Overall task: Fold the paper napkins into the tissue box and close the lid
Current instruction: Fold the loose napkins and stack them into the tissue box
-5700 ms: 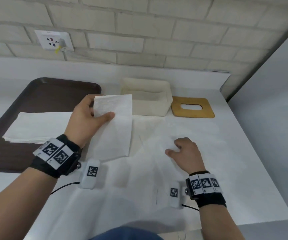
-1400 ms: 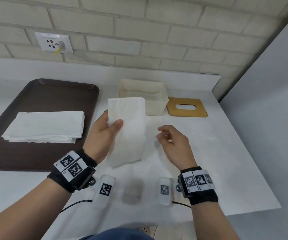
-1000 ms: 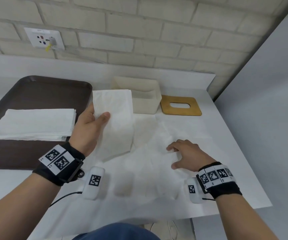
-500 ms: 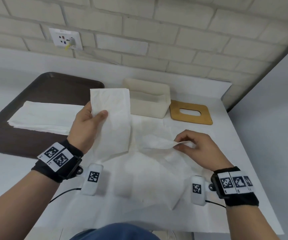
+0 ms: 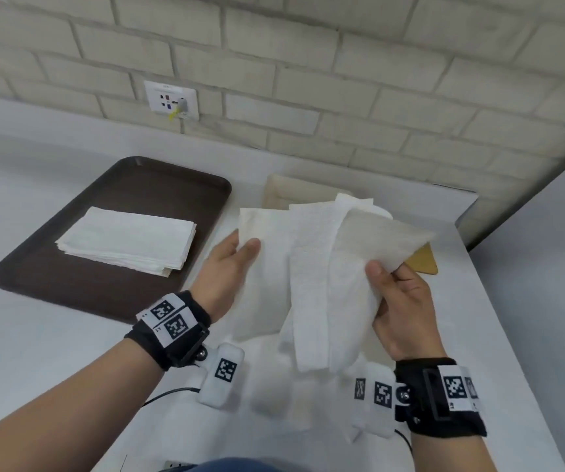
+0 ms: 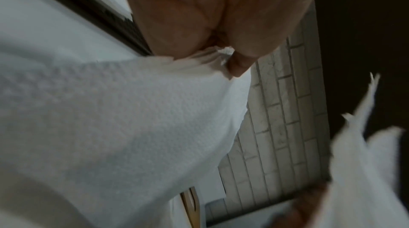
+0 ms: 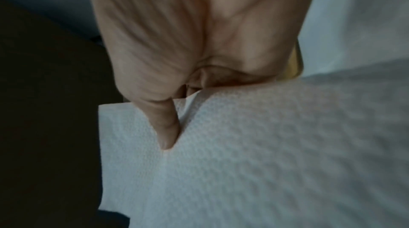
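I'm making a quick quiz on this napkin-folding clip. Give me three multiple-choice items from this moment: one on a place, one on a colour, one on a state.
1. Where is the napkin stack?
A. on the tray
B. in the box
C. on the lid

2. What colour is the tray?
A. white
B. dark brown
C. yellow

3. What is the right hand doing?
A. resting flat on the table
B. pressing the lid
C. pinching a napkin

Answers:
1 A, the stack lies on the tray in the head view.
2 B, its rim and bare base are dark brown.
3 C, thumb and fingers pinch a napkin held off the table, while the left hand holds another.
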The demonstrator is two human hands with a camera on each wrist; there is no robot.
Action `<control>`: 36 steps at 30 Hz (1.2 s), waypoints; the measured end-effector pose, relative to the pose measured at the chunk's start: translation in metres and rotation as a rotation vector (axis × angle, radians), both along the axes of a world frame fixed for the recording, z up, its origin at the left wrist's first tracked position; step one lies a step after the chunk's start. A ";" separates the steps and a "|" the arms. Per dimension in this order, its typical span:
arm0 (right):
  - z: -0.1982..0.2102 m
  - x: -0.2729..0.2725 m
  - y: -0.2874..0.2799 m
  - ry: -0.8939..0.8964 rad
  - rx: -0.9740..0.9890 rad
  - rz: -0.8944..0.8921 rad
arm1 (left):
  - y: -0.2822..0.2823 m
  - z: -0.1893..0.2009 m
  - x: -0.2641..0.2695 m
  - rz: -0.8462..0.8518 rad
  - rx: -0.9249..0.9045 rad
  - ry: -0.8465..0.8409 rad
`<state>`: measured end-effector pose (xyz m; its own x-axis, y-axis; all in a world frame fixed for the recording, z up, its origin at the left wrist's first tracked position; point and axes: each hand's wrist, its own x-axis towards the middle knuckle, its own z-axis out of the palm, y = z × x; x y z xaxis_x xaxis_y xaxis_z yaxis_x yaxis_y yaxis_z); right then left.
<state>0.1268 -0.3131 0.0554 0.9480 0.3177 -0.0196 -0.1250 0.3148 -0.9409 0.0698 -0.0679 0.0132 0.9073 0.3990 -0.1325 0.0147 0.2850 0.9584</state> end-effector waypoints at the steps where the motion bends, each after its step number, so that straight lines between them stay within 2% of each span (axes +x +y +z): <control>1: -0.004 -0.002 0.006 0.027 -0.009 -0.010 | -0.004 -0.001 0.000 -0.027 0.008 0.000; 9: -0.030 -0.011 0.043 0.127 -0.223 -0.160 | -0.014 0.009 -0.003 -0.122 -0.153 -0.006; 15: -0.029 -0.018 0.060 0.143 -0.217 -0.119 | -0.004 -0.008 0.000 -0.091 0.141 -0.007; 18: -0.034 -0.017 0.066 0.030 -0.417 -0.143 | -0.003 -0.006 0.001 -0.086 0.223 -0.014; 20: -0.038 -0.015 0.071 0.012 -0.477 -0.215 | -0.002 -0.006 0.000 -0.086 0.257 -0.019; 26: -0.052 -0.014 0.062 0.041 -0.322 -0.356 | 0.004 -0.004 0.001 -0.066 0.228 -0.029; 30: -0.046 -0.017 0.045 0.037 -0.175 -0.419 | 0.008 -0.004 0.003 -0.049 0.182 -0.046; 33: -0.039 -0.021 0.026 -0.050 -0.149 -0.330 | 0.012 -0.003 0.004 -0.046 0.147 -0.053; 36: -0.040 -0.024 0.004 -0.174 -0.232 -0.098 | 0.016 -0.001 0.004 -0.047 0.109 -0.082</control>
<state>0.1027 -0.3089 0.0154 0.9693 0.2310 0.0842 0.0645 0.0917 -0.9937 0.0740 -0.0523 0.0119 0.9315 0.3634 -0.0150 -0.0543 0.1797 0.9822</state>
